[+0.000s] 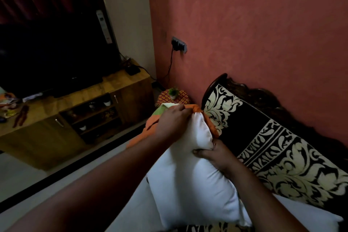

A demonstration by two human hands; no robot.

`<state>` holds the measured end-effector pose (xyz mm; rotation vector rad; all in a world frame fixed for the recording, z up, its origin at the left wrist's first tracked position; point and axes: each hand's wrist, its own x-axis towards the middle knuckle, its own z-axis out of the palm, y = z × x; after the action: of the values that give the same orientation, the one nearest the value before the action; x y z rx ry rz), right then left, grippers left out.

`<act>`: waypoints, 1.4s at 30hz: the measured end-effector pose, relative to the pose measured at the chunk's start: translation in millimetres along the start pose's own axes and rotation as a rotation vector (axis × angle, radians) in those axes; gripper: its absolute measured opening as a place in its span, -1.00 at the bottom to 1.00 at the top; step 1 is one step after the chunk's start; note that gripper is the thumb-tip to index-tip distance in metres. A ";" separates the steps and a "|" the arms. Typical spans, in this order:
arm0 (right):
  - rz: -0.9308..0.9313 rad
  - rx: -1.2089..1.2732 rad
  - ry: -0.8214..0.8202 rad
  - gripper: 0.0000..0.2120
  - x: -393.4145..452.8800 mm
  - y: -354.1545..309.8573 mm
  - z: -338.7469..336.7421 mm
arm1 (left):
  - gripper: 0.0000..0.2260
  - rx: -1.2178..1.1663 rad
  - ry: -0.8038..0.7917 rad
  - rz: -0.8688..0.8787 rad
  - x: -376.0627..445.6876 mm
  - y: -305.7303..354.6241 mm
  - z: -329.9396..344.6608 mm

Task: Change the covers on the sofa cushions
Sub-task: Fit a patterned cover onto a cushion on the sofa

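Note:
A bare white cushion point(190, 181) stands on edge in front of me, its far end tucked into an orange cover with a green patch point(150, 126). My left hand point(174, 120) grips the top edge of the orange cover at the cushion's far corner. My right hand point(212, 153) pinches the cushion's right side, thumb across the white fabric. A second white cushion point(308, 216) lies at the lower right on the sofa point(244, 133), which wears a black and cream patterned cover.
A wooden TV cabinet point(79, 113) with a dark television point(56, 58) stands to the left. A small stool with a potted plant point(174, 94) sits in the corner beyond the sofa arm. A wall socket point(178, 44) with a hanging cable is on the pink wall.

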<state>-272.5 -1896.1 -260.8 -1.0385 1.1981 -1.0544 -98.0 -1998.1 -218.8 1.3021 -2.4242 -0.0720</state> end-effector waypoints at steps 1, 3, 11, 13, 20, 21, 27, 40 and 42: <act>-0.020 -0.002 -0.004 -0.37 0.0 -1.7 2.7 | -0.77 -0.008 -0.020 0.018 2.3 4.5 -2.2; -0.008 -0.015 0.016 -0.32 3.4 -6.1 6.6 | -0.80 -0.044 0.016 0.105 3.4 11.6 -9.9; 0.144 0.139 0.260 -0.64 14.2 -3.2 -14.3 | -0.77 -0.076 0.123 0.639 -43.1 31.2 22.7; 0.067 0.075 0.233 -0.65 9.7 -8.3 -12.4 | -0.58 -0.082 0.140 0.385 -49.7 12.0 24.9; -0.036 0.117 0.310 -0.40 1.4 1.4 -41.1 | -0.20 -0.575 0.044 -0.690 -81.8 -66.0 24.1; -0.024 0.141 0.314 -0.23 0.8 5.7 -43.4 | -0.31 -0.852 -0.032 -0.861 -87.7 -66.2 21.0; 0.250 0.078 0.356 -0.32 -3.0 18.0 -55.6 | -0.51 -1.487 -0.338 -0.978 -115.2 -74.9 28.1; 0.337 -0.384 0.053 0.01 -27.9 38.2 -16.9 | -0.83 -1.127 0.076 -0.957 -75.2 -71.1 13.9; 0.171 -0.311 -0.088 0.11 -39.0 34.7 8.3 | -0.81 -1.210 0.081 -0.913 -62.6 -62.4 12.5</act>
<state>-264.6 -1850.6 -286.5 -1.1837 1.3804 -0.6962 -22.1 -1984.4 -263.7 1.4794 -1.0391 -1.3955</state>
